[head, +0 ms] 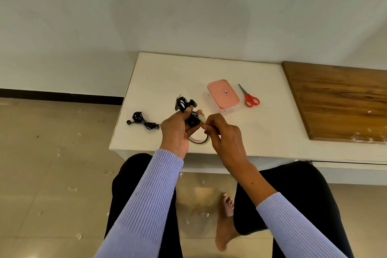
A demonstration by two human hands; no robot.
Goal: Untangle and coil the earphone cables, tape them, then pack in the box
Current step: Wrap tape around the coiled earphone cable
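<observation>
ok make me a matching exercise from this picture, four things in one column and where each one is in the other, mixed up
Things:
1. red-handled scissors
2. pink-lidded box
3. taped earphone coil
4. tape roll

Places:
A. lying alone near the white table's left edge
B. below the two hands, near the table's front edge
C. right of the box, blades pointing away from the person
D. lid on, between the hands and the scissors

Pairs: 1-C, 2-D, 3-A, 4-B

On surface (pixel 261 128): scissors (pixel 249 96) just right of box (pixel 223 94); two earphone bundles (pixel 142 121) left of box; tape roll (pixel 199 140) nearer than box.
</observation>
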